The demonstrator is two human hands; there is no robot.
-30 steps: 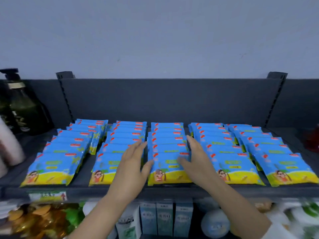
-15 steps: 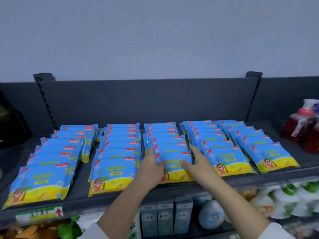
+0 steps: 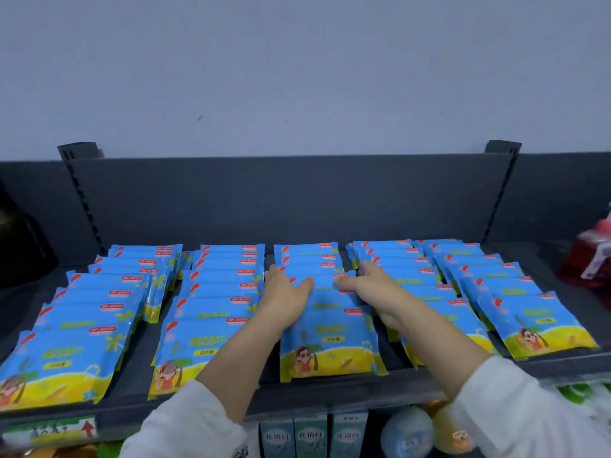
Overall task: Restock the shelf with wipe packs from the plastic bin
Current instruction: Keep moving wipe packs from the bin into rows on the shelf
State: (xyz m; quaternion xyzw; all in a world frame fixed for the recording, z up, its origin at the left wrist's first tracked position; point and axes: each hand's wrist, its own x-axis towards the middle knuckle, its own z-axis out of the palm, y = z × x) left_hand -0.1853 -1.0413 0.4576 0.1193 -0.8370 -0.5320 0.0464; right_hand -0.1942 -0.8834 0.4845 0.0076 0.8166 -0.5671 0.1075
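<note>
Shelf: dark grey shelf [image 3: 330,390], front lip just before the middle row.
Middle row: wipe packs [image 3: 330,338] overlapping backward.
Left: left hand [image 3: 286,294], fingers extended, presses that row's left side.
Right: right hand [image 3: 367,285], fingers extended, presses its right side.

The left hand [image 3: 286,294] and right hand [image 3: 368,287] flank the middle row of wipe packs [image 3: 330,345]. Their palms and the undersides of their fingers are out of sight, and they cover parts of the packs beneath. Behind each front pack only top strips of the others show. The leftmost front pack [image 3: 49,365] runs off the left edge, which also cuts a dark bottle [image 3: 23,246]. A red bottle [image 3: 591,262] at the right edge is cut and blurred. Under the shelf [image 3: 330,391], print on the price label [image 3: 49,431] and boxes [image 3: 310,436] is too blurred to read. Both sleeves [image 3: 185,424] leave the bottom edge.
</note>
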